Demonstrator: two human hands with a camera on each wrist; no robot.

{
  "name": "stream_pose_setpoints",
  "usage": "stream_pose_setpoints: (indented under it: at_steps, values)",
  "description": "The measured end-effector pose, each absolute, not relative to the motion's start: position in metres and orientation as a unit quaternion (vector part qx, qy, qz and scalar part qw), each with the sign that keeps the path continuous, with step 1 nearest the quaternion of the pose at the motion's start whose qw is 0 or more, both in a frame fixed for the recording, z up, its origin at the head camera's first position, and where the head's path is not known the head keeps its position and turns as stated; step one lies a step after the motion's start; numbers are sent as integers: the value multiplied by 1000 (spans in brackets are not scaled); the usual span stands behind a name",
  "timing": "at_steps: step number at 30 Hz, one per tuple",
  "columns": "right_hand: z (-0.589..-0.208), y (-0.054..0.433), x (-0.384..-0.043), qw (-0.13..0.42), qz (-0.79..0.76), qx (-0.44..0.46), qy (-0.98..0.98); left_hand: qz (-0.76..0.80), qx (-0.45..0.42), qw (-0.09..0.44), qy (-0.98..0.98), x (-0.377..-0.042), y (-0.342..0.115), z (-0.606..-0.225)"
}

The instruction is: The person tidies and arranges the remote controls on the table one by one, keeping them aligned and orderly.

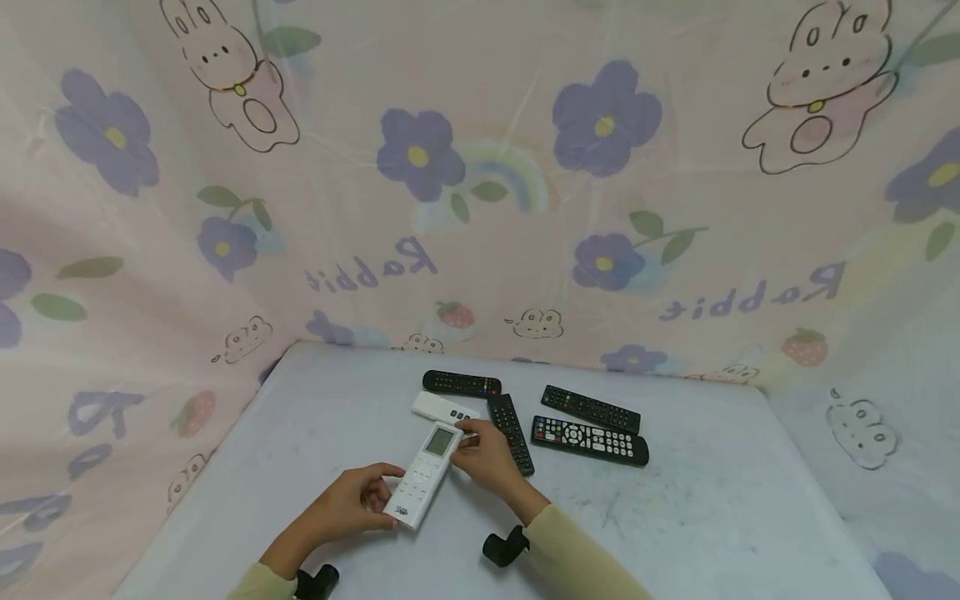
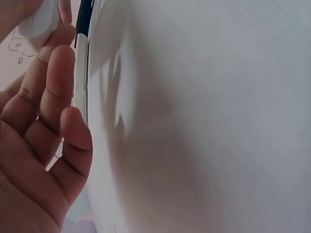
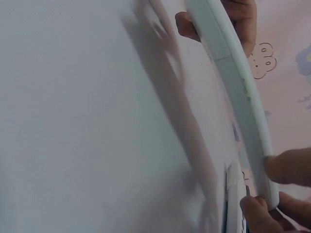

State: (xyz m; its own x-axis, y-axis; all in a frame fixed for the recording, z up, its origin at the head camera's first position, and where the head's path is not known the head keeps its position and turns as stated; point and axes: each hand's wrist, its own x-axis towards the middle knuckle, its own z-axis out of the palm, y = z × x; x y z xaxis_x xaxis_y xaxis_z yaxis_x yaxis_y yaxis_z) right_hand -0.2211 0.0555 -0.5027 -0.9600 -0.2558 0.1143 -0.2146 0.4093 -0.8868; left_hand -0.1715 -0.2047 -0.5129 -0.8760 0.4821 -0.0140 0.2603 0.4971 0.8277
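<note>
A white air-conditioner remote [image 1: 424, 473] with a small grey screen is raised off the table; its shadow falls apart from it in the right wrist view. My left hand [image 1: 347, 503] pinches its lower end, thumb at the near corner. With thumb and fingers my right hand [image 1: 489, 457] grips the upper end beside the screen. The remote's long edge [image 3: 240, 90] spans between both hands in the right wrist view. Only a white piece of it [image 2: 41, 19] shows in the left wrist view, past the curled fingers [image 2: 60, 73].
Behind the held remote lies another white remote [image 1: 438, 407]. Around it are black remotes: one at the back [image 1: 461, 383], one by my right hand [image 1: 512, 433], and two at the right, the upper [image 1: 591, 408] and the lower [image 1: 588, 441]. Patterned cloth [image 1: 495, 250] surrounds the white table [image 1: 697, 500].
</note>
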Motion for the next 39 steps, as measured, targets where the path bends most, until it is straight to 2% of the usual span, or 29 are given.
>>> stream_pose_setpoints:
  at_steps: [6,15,26,39]
  values:
    - [-511,39,-230,44,-512,-184,838,445,200,132,863,-168,-215,-514]
    - [-516,20,-245,77,-458,-214,859,414,173,108,887,-167,-222,-515]
    - [-526,4,-255,74,-393,-234,886,391,123,97,907,-163,-223,-515]
    - [-523,1,-253,72,-359,-234,901,389,131,119,904,-163,-220,-508]
